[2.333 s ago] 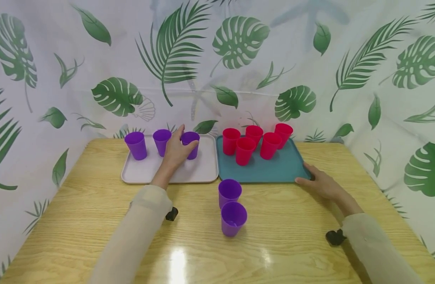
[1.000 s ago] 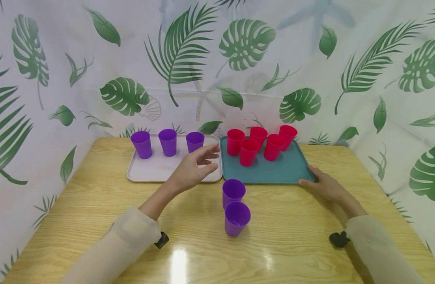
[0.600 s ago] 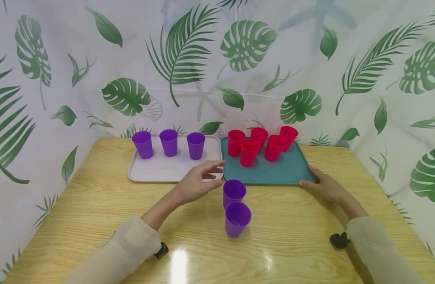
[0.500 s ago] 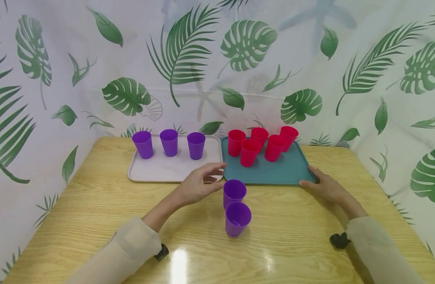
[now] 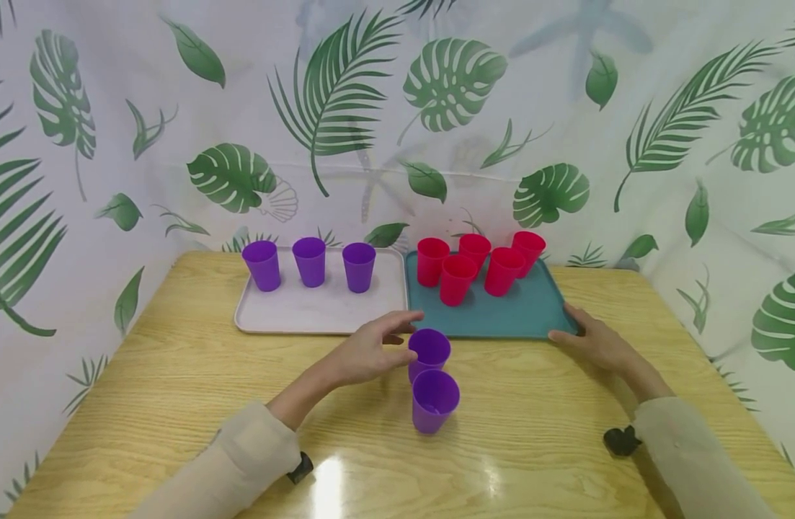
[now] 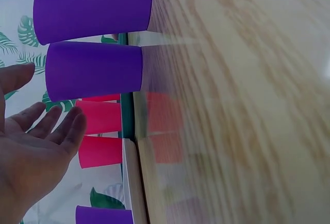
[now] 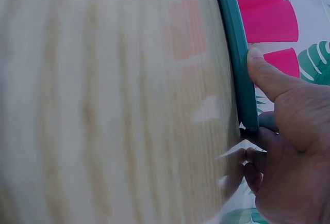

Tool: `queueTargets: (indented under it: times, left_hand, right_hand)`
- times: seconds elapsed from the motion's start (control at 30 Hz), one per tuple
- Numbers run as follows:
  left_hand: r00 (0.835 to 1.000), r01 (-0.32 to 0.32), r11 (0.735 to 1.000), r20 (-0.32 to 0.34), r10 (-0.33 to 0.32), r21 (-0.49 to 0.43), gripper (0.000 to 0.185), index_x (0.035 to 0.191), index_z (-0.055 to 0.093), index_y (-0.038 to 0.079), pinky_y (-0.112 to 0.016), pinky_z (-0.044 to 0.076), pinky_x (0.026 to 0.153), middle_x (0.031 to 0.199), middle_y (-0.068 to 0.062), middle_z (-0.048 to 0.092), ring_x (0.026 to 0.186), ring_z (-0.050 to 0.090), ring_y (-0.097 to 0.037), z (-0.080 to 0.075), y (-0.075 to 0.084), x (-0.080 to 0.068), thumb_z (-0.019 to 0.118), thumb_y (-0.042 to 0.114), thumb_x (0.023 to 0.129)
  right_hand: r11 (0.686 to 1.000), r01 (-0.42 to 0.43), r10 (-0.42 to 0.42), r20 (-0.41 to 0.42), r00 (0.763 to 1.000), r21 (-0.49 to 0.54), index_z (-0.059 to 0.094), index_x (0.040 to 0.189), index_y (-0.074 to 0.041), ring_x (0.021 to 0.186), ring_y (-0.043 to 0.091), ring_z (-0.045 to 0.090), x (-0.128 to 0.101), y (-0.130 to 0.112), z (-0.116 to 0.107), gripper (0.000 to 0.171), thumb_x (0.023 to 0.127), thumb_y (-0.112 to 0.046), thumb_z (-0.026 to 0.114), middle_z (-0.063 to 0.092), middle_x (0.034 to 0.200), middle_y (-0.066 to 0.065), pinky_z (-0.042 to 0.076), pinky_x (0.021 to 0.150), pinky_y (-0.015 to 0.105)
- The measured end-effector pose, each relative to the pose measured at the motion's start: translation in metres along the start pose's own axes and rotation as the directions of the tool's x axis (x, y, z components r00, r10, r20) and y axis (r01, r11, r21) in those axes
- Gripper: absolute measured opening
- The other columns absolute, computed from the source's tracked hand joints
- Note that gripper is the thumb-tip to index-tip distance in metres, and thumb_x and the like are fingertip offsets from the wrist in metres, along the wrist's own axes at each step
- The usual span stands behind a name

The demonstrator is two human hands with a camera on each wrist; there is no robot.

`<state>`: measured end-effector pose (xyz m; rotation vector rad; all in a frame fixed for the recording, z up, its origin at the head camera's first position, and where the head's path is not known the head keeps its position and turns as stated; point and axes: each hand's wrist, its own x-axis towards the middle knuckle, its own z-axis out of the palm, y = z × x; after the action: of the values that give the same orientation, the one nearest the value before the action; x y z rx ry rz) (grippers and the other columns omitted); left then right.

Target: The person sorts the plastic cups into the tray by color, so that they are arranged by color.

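Two purple cups stand upright on the table in front of the trays, a farther one and a nearer one. My left hand is at the left side of the farther cup, thumb and fingers spread apart and holding nothing. The left wrist view shows a gap between that hand and the cups. My right hand grips the front right corner of the teal tray. In the right wrist view its thumb lies on the tray's rim, with fingers curled at the corner.
Left of the teal tray, a white tray bears three purple cups in a row, one being the rightmost cup. Several red cups stand on the teal tray. A leaf-printed cloth hangs behind the wooden table.
My left hand has moved from the rightmost purple cup on the white tray, forward and right, toward the farther loose cup. My right hand has stayed at the teal tray's corner.
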<state>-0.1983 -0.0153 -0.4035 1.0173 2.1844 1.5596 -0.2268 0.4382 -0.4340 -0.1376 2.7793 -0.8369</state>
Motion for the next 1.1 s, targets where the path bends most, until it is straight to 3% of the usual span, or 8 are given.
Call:
queueTargets:
  times: [0.27, 0.73, 1.1]
  left_hand:
    - [0.999, -0.013, 1.0, 0.051, 0.013, 0.013, 0.063, 0.153, 0.041, -0.008, -0.049, 0.041, 0.116, 0.157, -0.023, 0.044, 0.141, 0.047, -0.038, 0.003, -0.002, 0.003, 0.066, 0.007, 0.098]
    - [0.995, 0.023, 1.0, 0.1, -0.025, 0.02, 0.066, 0.155, 0.039, -0.007, -0.038, 0.045, 0.113, 0.154, -0.021, 0.048, 0.136, 0.053, -0.035, 0.008, -0.006, 0.01, 0.069, 0.007, 0.097]
    - [0.996, 0.039, 0.999, 0.081, -0.039, -0.001, 0.069, 0.154, 0.04, -0.006, -0.04, 0.047, 0.111, 0.152, -0.022, 0.05, 0.133, 0.056, -0.036, 0.01, -0.008, 0.011, 0.074, 0.006, 0.095]
  right_hand:
    - [1.0, 0.002, -0.002, 0.001, 1.0, 0.011, 0.006, 0.161, 0.007, 0.148, 0.061, 0.011, 0.0, 0.003, 0.001, 0.099, 0.103, -0.051, 0.059, 0.01, 0.162, 0.041, 0.016, 0.117, 0.073]
    - [1.0, 0.007, -0.007, 0.006, 1.0, 0.018, 0.006, 0.162, 0.007, 0.147, 0.061, 0.01, 0.0, 0.003, 0.0, 0.098, 0.103, -0.051, 0.06, 0.009, 0.162, 0.041, 0.015, 0.116, 0.074]
    - [1.0, 0.013, -0.013, -0.007, 1.0, 0.0, 0.007, 0.162, 0.007, 0.148, 0.061, 0.012, -0.001, 0.002, 0.002, 0.098, 0.103, -0.051, 0.059, 0.011, 0.162, 0.041, 0.016, 0.117, 0.073]
